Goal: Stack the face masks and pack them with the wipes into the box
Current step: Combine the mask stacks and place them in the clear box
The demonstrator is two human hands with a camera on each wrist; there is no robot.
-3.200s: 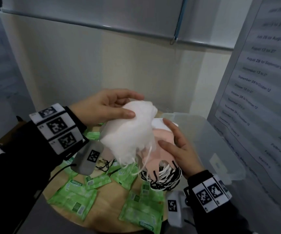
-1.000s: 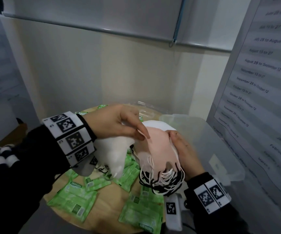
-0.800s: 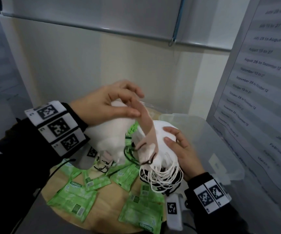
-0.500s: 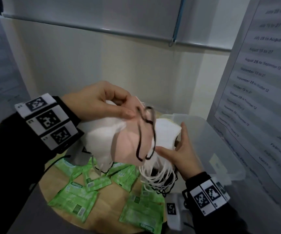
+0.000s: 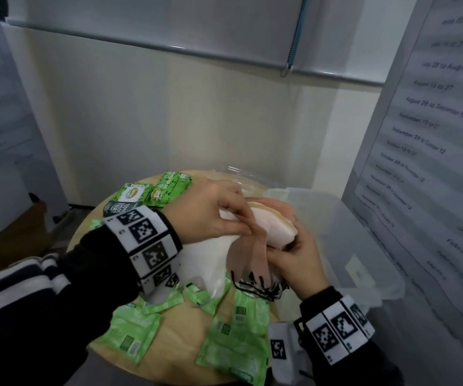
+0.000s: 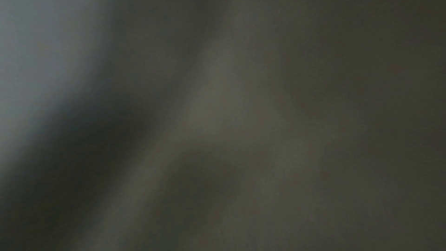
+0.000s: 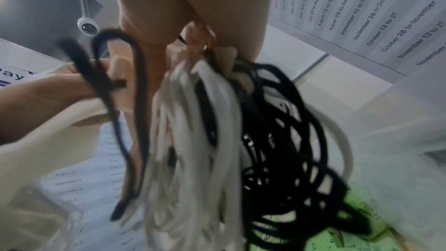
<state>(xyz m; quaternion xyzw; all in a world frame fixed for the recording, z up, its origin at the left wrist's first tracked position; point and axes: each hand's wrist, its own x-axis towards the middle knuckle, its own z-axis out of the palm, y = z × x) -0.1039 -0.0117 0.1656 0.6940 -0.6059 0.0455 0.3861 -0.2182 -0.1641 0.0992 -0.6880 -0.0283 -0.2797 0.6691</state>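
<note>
Over the round wooden table (image 5: 181, 328) my right hand (image 5: 286, 247) grips a stack of face masks (image 5: 273, 222) from below, pink layers on top. Its white ear loops (image 7: 193, 140) and black ear loops (image 7: 289, 150) hang in a tangle under the wrist. My left hand (image 5: 245, 224) pinches a pink mask (image 5: 252, 253) against the stack's near side and also holds a white mask (image 5: 210, 260), which droops below the hand. Green wipes packets (image 5: 130, 330) lie scattered on the table. The clear plastic box (image 5: 363, 246) stands to the right. The left wrist view is dark and blurred.
More wipes packs (image 5: 141, 195) lie at the table's far left edge. A crinkled clear plastic sheet (image 5: 241, 174) sits behind the hands. A wall poster with dates (image 5: 425, 151) stands close behind the box on the right.
My left hand has come down from its raised position and laid the pink mask against the stack in my right hand. The white mask stays in the left hand.
</note>
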